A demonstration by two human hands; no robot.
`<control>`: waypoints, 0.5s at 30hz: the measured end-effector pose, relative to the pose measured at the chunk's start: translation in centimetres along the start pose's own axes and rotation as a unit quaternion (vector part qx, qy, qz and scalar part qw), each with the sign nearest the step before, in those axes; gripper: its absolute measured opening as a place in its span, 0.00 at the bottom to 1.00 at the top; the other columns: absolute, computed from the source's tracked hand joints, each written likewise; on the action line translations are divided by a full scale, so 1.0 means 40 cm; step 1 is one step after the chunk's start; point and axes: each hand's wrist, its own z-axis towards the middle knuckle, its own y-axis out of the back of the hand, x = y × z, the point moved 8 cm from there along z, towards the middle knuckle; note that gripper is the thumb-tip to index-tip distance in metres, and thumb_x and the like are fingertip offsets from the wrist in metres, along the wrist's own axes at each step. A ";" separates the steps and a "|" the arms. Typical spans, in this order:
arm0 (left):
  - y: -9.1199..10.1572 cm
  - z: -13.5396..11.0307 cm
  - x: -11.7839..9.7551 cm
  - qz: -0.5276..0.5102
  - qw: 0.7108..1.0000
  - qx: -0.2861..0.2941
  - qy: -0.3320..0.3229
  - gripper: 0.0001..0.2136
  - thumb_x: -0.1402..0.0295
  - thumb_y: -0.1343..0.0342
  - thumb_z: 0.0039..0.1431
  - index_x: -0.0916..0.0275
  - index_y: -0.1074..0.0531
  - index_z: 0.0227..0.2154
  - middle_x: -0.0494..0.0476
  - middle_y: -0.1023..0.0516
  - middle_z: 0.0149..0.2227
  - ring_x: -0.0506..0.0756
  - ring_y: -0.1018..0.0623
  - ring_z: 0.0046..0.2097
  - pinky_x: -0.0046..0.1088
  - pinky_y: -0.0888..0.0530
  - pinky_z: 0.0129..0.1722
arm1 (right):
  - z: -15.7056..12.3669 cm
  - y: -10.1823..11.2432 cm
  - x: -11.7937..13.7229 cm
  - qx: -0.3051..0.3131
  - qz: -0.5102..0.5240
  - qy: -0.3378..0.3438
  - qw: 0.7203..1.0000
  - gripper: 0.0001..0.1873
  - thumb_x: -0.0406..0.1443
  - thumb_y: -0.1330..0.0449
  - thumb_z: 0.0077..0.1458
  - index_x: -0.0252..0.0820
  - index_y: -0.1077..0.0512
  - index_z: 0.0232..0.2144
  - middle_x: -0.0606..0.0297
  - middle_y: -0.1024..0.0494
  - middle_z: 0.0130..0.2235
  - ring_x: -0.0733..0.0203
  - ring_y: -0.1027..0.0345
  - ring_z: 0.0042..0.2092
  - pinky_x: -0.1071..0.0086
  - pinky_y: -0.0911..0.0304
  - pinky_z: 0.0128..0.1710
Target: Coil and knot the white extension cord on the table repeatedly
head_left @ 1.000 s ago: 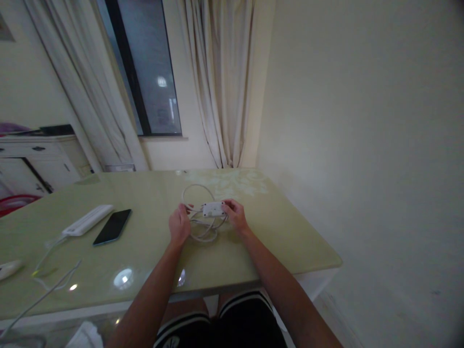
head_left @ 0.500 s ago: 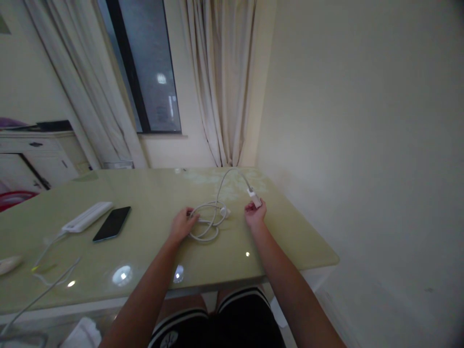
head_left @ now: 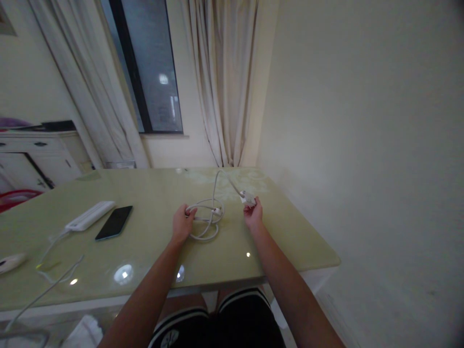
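A white cable [head_left: 206, 238] is coiled in loose loops near the middle of the table. My left hand [head_left: 183, 223] is closed on the left side of the loops, thumb against the cable. From the coil one end arches up and over to a blocky white plug [head_left: 248, 198], which my right hand [head_left: 253, 212] grips by its near side, raised above the table. Between the hands, a smaller white connector [head_left: 216, 211] lies against the right edge of the coil. The fingertips of my left hand are partly hidden.
Left of the coil, a black phone [head_left: 114, 223] lies beside a white power strip [head_left: 90, 215] on the pale green table [head_left: 155, 261]. A white mouse-like object [head_left: 11, 263] and a thin white cord [head_left: 47, 288] are at far left. A wall [head_left: 362, 145] stands on the right.
My right hand has turned the plug, which now points more to the left and sits slightly further left. The small connector has shifted left with the loops. My left hand keeps its hold.
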 end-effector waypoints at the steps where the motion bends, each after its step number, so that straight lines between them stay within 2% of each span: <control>1: 0.004 0.000 0.006 -0.018 1.000 -0.005 0.024 0.17 0.51 0.47 0.57 0.57 0.40 0.22 0.49 0.33 0.22 0.54 0.30 0.28 0.29 0.36 0.30 | 0.001 -0.001 -0.002 -0.002 -0.001 0.000 1.000 0.09 0.37 0.45 0.66 0.41 0.33 0.33 0.75 0.26 0.21 0.74 0.41 0.15 0.82 0.45 0.13; 6: 0.023 -0.004 0.056 -0.141 0.978 -0.048 0.147 0.20 0.48 0.52 0.60 0.58 0.33 0.23 0.53 0.28 0.21 0.55 0.26 0.27 0.30 0.32 0.29 | 0.013 0.008 -0.009 -0.023 -0.001 0.009 1.000 0.06 0.36 0.44 0.66 0.41 0.32 0.35 0.73 0.24 0.24 0.73 0.36 0.17 0.83 0.38 0.15; 9: 0.021 -0.005 0.088 -0.223 0.952 -0.082 0.195 0.21 0.47 0.51 0.60 0.57 0.38 0.20 0.50 0.34 0.18 0.52 0.31 0.23 0.29 0.31 0.26 | 0.030 0.024 -0.009 -0.032 0.006 0.020 0.999 0.07 0.36 0.44 0.66 0.41 0.33 0.34 0.74 0.26 0.22 0.73 0.35 0.17 0.83 0.36 0.16; 13: 0.005 -0.006 0.113 -0.351 0.899 -0.111 0.236 0.18 0.50 0.48 0.57 0.56 0.44 0.22 0.40 0.46 0.16 0.48 0.40 0.18 0.27 0.29 0.25 | 0.057 0.044 0.002 -0.028 0.020 0.052 0.998 0.09 0.35 0.48 0.67 0.42 0.35 0.33 0.75 0.28 0.21 0.72 0.34 0.18 0.83 0.33 0.19; 15: 0.008 -0.001 0.117 -0.359 0.895 -0.124 0.235 0.16 0.52 0.47 0.55 0.57 0.44 0.24 0.39 0.46 0.17 0.47 0.42 0.18 0.25 0.30 0.23 | 0.069 0.046 0.016 -0.011 0.023 0.078 0.997 0.09 0.35 0.50 0.67 0.42 0.35 0.33 0.74 0.27 0.22 0.72 0.32 0.19 0.84 0.30 0.22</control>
